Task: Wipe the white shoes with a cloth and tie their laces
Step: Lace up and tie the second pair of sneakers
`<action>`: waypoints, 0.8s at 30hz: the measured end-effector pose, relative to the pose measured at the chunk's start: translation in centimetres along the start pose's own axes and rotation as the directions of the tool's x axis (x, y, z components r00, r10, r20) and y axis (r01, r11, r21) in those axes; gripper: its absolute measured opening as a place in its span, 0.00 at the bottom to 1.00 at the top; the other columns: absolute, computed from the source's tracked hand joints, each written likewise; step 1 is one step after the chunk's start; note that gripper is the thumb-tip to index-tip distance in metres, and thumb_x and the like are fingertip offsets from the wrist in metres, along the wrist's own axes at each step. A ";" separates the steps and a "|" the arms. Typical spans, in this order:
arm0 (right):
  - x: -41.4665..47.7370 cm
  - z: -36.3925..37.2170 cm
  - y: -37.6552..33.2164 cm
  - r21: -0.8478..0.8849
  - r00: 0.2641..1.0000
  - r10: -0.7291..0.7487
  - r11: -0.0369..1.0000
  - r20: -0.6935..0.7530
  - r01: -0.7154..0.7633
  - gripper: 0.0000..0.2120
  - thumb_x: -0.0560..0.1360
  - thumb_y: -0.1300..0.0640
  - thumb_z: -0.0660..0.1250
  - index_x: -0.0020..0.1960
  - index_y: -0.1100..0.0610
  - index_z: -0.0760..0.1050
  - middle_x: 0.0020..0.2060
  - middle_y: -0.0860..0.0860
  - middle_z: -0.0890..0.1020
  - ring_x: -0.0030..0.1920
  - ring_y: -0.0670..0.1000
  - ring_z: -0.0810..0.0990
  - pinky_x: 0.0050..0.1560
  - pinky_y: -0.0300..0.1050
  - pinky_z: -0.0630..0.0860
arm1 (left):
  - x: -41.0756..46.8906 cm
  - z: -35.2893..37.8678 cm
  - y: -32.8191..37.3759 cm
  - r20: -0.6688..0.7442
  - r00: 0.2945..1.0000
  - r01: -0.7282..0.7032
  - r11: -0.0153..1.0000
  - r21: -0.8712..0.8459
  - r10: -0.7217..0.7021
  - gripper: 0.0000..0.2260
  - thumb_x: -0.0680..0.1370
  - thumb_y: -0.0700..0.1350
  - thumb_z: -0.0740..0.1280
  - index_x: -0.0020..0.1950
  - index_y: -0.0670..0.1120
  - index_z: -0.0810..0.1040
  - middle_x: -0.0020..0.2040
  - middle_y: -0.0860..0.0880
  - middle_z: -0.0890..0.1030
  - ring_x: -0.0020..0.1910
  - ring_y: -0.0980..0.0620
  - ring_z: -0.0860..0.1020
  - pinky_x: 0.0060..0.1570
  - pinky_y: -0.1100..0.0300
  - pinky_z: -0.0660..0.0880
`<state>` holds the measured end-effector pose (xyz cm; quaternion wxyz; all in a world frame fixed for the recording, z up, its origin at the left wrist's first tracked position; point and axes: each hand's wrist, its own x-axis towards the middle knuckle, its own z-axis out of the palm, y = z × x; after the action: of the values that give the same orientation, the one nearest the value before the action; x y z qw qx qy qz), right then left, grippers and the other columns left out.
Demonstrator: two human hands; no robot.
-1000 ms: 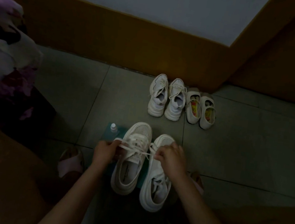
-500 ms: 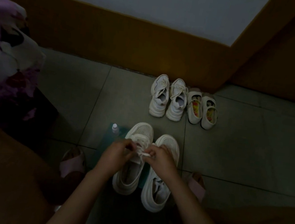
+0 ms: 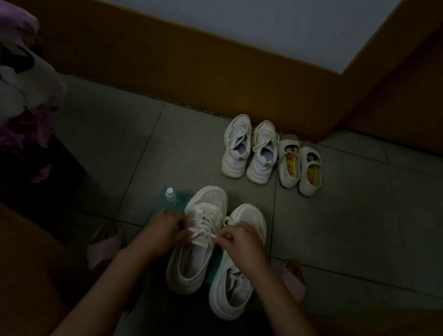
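Two white chunky sneakers stand side by side on the floor in front of me, toes pointing away. The left sneaker (image 3: 194, 249) has its lace (image 3: 202, 233) stretched across the tongue. My left hand (image 3: 164, 231) pinches the lace's left end and my right hand (image 3: 241, 242) pinches its right end. The right sneaker (image 3: 237, 281) lies partly under my right wrist, its lace loose inside. A teal cloth (image 3: 161, 210) lies under the sneakers, mostly hidden.
A small bottle (image 3: 170, 193) stands on the cloth's far left corner. Another white sneaker pair (image 3: 248, 150) and small strap shoes (image 3: 300, 167) sit by the brown skirting. My slippered feet (image 3: 104, 245) flank the sneakers. Purple-white fabric (image 3: 7, 86) hangs at left.
A second ago my hands held the lace ends wide apart. They came together over the tongue, and now they have drawn slightly apart again with the lace taut between them.
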<state>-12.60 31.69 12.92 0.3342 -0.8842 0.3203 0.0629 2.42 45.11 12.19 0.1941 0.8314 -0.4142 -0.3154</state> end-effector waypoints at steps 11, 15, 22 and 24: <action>0.5 -1.0 -0.7 -0.252 0.994 0.000 0.967 0.111 0.028 0.11 0.75 0.47 0.64 0.50 0.52 0.81 0.48 0.54 0.77 0.54 0.54 0.72 0.54 0.46 0.65 | 0.0 -1.9 0.3 -0.027 0.998 0.062 0.996 -0.068 -0.064 0.08 0.77 0.41 0.66 0.44 0.37 0.80 0.40 0.38 0.82 0.36 0.50 0.76 0.30 0.70 0.65; 0.0 -1.5 -0.4 -0.291 0.986 -0.112 0.946 0.126 0.144 0.09 0.75 0.50 0.65 0.48 0.54 0.80 0.48 0.50 0.75 0.53 0.50 0.69 0.51 0.44 0.64 | 0.2 -2.5 1.1 -0.119 0.993 -0.032 0.996 -0.079 0.023 0.13 0.75 0.46 0.70 0.31 0.42 0.77 0.31 0.43 0.78 0.29 0.60 0.72 0.30 0.69 0.63; -0.6 -2.7 -1.4 -0.155 0.988 -0.083 0.983 0.127 0.102 0.06 0.73 0.52 0.65 0.38 0.50 0.76 0.36 0.47 0.77 0.38 0.48 0.77 0.32 0.41 0.64 | -0.2 -1.5 3.1 -0.078 0.997 -0.029 0.760 -0.650 -0.029 0.15 0.78 0.41 0.65 0.31 0.41 0.72 0.23 0.54 0.72 0.25 0.62 0.70 0.31 0.72 0.68; -0.7 -2.9 -1.7 -0.033 0.992 -0.058 0.998 0.109 0.062 0.12 0.72 0.53 0.66 0.31 0.48 0.69 0.28 0.46 0.72 0.31 0.46 0.72 0.31 0.42 0.64 | 0.1 -1.1 3.2 -0.053 0.998 -0.018 0.689 -0.725 -0.029 0.14 0.78 0.41 0.64 0.32 0.40 0.73 0.23 0.53 0.72 0.24 0.62 0.70 0.30 0.71 0.68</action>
<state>-12.43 31.21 16.27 0.3366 -0.8946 0.2740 0.1065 1.42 43.26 14.77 0.5178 0.6978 -0.2476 -0.4285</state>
